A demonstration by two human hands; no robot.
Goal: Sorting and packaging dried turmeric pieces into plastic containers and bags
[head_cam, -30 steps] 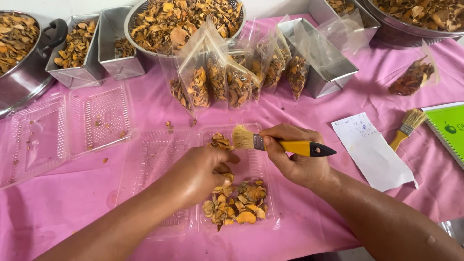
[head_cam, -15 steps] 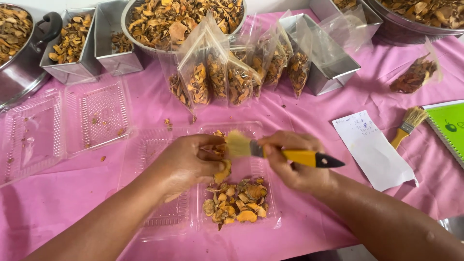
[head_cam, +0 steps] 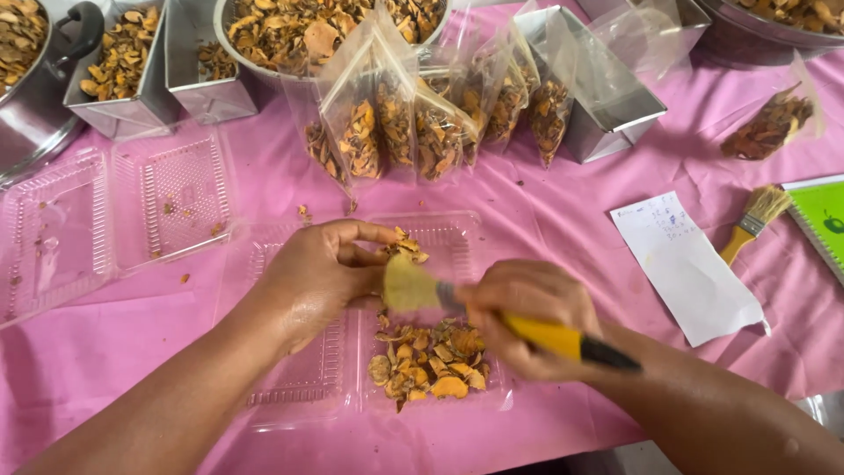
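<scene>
A dried piece (head_cam: 406,251) is pinched in the left hand (head_cam: 321,268), just left of the brush (head_cam: 413,286), which lies sideways, gripped by the right hand (head_cam: 523,312).

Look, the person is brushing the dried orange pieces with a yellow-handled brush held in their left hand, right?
Not quite. The head view shows the yellow-handled brush in the right hand, not the left. The left hand holds dried orange pieces over the clear plastic tray.
</scene>
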